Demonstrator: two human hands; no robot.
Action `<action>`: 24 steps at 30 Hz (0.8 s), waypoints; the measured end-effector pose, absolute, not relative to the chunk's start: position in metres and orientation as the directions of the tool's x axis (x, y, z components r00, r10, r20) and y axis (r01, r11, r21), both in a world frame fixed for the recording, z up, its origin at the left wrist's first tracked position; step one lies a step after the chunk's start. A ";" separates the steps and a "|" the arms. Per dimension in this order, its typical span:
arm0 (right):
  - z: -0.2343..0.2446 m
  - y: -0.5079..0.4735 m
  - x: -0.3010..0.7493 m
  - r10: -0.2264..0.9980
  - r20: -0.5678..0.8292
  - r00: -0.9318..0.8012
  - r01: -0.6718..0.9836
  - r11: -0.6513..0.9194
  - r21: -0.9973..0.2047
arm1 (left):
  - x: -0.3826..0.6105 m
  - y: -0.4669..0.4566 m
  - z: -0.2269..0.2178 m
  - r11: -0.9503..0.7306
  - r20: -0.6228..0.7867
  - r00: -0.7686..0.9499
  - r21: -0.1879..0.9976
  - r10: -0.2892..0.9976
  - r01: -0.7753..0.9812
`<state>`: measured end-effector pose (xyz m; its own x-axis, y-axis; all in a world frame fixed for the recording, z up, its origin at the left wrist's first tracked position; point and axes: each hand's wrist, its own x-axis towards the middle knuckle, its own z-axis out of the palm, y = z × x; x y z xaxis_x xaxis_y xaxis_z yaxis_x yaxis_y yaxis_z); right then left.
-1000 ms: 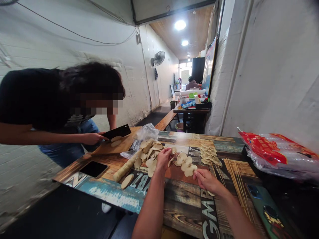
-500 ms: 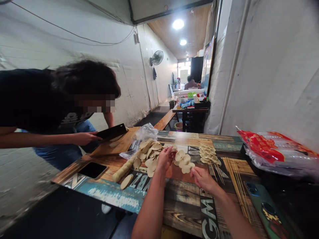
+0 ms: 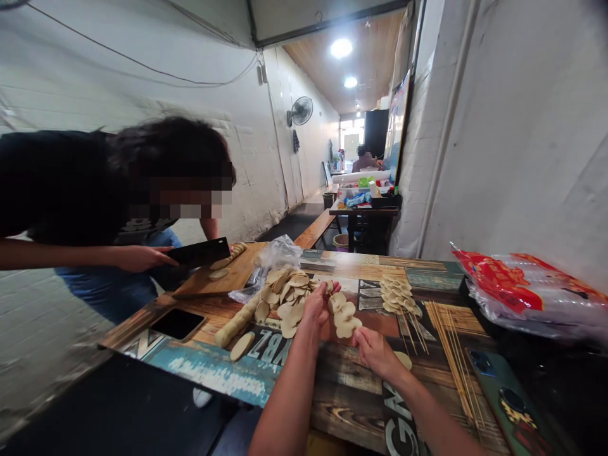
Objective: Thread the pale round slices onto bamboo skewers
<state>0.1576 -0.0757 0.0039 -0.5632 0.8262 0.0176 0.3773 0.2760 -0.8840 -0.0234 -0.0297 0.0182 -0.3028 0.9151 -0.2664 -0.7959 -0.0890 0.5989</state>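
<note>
My right hand is closed on the near end of a skewer of pale beige slices, held above the table; the stick itself is mostly hidden. At the far end of those slices, my left hand pinches another thin slice, partly covered by the fingers. Left of it lies a pile of loose slices, beside a sliced roll and one oval slice. Finished skewers lie stacked to the right. A single slice shows beside my right wrist.
At the left a co-worker holds a black cleaver over a wooden board. A phone and a plastic bag lie nearby. Bare bamboo sticks, a green phone and a red package are at the right.
My right hand and the skewer have shifted slightly left, towards my left hand. A slice near my right wrist has come into view. The co-worker's cleaver has moved left, showing more slices on the board.
</note>
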 end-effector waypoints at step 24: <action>-0.006 -0.075 0.152 0.868 0.128 -0.479 0.425 0.357 -0.832 | -0.011 -0.029 0.016 -0.060 -0.226 -0.251 0.618 0.941 -0.784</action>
